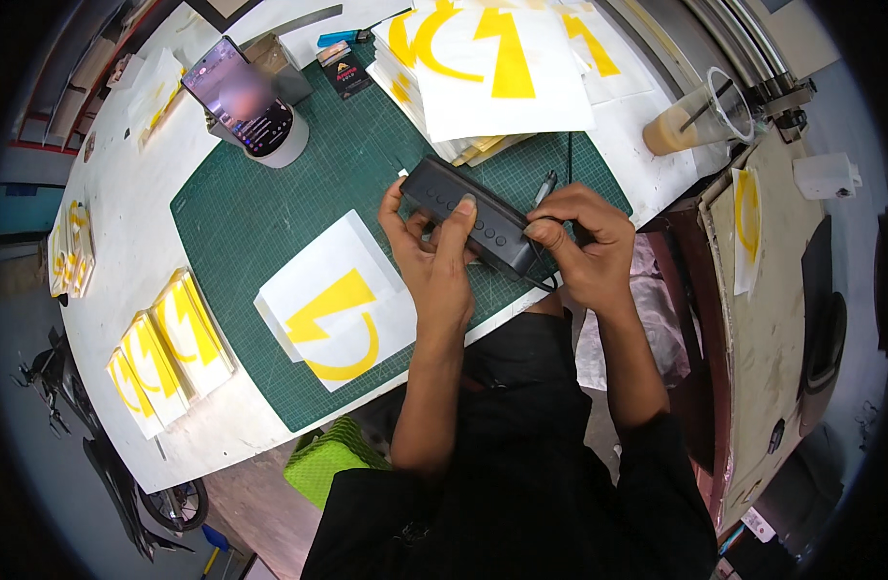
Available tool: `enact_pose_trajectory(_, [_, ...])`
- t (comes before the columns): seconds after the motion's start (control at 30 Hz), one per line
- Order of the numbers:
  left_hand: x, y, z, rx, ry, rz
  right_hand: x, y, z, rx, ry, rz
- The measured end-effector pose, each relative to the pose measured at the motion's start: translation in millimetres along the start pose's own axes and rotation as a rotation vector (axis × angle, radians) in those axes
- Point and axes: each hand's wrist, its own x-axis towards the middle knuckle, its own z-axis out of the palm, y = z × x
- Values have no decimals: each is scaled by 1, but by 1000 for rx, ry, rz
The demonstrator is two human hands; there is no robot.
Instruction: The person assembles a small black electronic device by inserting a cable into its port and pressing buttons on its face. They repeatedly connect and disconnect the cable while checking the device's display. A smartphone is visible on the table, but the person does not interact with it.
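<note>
My left hand (434, 253) is wrapped round a black box-shaped portable speaker (473, 215), its thumb pressing on the row of round buttons along the top. The speaker is held tilted above the near edge of a green cutting mat (222, 227). At its right end, my right hand (587, 242) is closed in a pinch on a thin black cable (539, 281). A silver-tipped plug (545, 187) shows just above those fingers. Whether the cable enters the speaker is hidden. A white sheet (362, 256) with a yellow shape lies left of my left forearm.
Beyond the speaker rises a stack of yellow-printed sheets (492, 68). A phone (239, 101) leans in a round holder (287, 145), near a small dark box (345, 72). A plastic cup with a drink (690, 121) stands right. Bundled sheets (188, 329) lie left.
</note>
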Motion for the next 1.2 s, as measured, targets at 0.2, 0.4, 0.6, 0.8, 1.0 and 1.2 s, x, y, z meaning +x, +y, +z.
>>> enact_pose_trajectory(0.2, [2,1,-3,-12,1,8,0,-1,4,-7,17,-5])
enact_pose_trajectory(0.4, [3,3,-4,-44,28,-23,0,-3,9,-14,24,-5])
enact_pose_trajectory(0.6, [5,2,-6,-77,31,-33,0,-3,12,-25,25,-24])
enact_pose_trajectory(0.8, [5,3,-6,-92,15,-29,1,-4,13,-32,25,-43])
enact_pose_trajectory(1.0, [11,6,-10,-125,43,-2,-6,-7,3,-38,76,-49])
enact_pose_trajectory(1.2, [17,14,-15,-197,29,49,-20,-14,-17,-121,83,-85])
